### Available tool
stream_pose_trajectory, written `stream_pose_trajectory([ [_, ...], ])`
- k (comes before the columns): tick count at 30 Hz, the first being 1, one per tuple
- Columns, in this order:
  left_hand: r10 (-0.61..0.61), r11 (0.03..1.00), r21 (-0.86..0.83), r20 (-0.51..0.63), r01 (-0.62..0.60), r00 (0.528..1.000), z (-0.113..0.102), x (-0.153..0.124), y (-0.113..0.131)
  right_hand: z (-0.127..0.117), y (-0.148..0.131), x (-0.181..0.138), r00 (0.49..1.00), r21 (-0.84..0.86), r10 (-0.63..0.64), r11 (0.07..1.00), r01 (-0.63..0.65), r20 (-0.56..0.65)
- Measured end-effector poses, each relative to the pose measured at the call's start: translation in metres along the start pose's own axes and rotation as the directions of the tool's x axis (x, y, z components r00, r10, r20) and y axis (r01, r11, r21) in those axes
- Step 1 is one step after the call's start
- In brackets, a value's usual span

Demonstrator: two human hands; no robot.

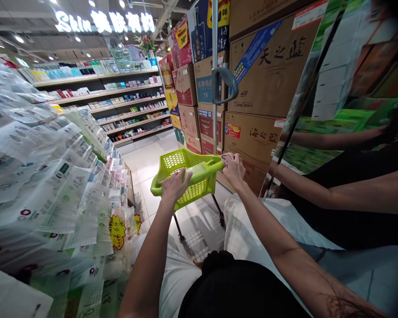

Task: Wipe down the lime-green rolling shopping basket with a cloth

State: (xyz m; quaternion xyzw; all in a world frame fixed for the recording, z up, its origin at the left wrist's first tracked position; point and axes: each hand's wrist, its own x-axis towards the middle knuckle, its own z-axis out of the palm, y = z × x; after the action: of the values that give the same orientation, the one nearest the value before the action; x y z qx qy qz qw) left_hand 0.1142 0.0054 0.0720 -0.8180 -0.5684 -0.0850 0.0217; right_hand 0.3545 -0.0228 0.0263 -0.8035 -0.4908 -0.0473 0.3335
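A lime-green shopping cart (174,161) with a perforated plastic basket stands in the aisle before me. My left hand (176,184) rests on the left part of its handlebar (200,172), fingers over the bar and thumb along it. At the bar's right end my right hand (234,170) is closed on a crumpled pinkish-grey cloth (227,158), which lies against the handle. Its fingertips are partly hidden. The basket's inner floor is mostly out of sight.
Plastic-wrapped packs (53,176) pile up close on my left. Stacked cartons (258,75) line the right side, with a metal pole (215,128) bearing a grey handle (226,86) before them. A mirror-like panel (338,132) is beside me. Product shelves (119,104) stand beyond the tiled floor (146,154).
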Motion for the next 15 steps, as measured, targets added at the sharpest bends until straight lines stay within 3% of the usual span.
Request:
stream_pose_trajectory([
  [3,-0.048,0.998,0.031,0.062,0.046,0.997,-0.002,0.0,-0.004,0.013,-0.011,-0.015,0.998,0.054,-0.006,0.999,0.009,-0.065],
  [7,-0.089,0.996,0.035,0.044,0.087,0.995,0.002,0.002,0.002,0.041,-0.043,-0.067,0.968,0.133,-0.21,0.964,0.228,-0.14],
  [9,-0.091,0.995,0.035,0.039,0.09,0.995,0.004,0.001,0.002,0.048,-0.048,-0.078,0.946,0.167,-0.285,0.936,0.309,-0.154],
  [11,-0.085,0.996,0.037,0.036,0.084,0.996,0.004,-0.001,0.001,0.05,-0.041,-0.07,0.96,0.204,-0.226,0.945,0.257,-0.163],
  [15,-0.079,0.996,0.032,0.049,0.078,0.996,0.003,0.0,0.004,0.05,-0.02,-0.037,0.984,0.278,0.021,0.96,0.03,-0.178],
])
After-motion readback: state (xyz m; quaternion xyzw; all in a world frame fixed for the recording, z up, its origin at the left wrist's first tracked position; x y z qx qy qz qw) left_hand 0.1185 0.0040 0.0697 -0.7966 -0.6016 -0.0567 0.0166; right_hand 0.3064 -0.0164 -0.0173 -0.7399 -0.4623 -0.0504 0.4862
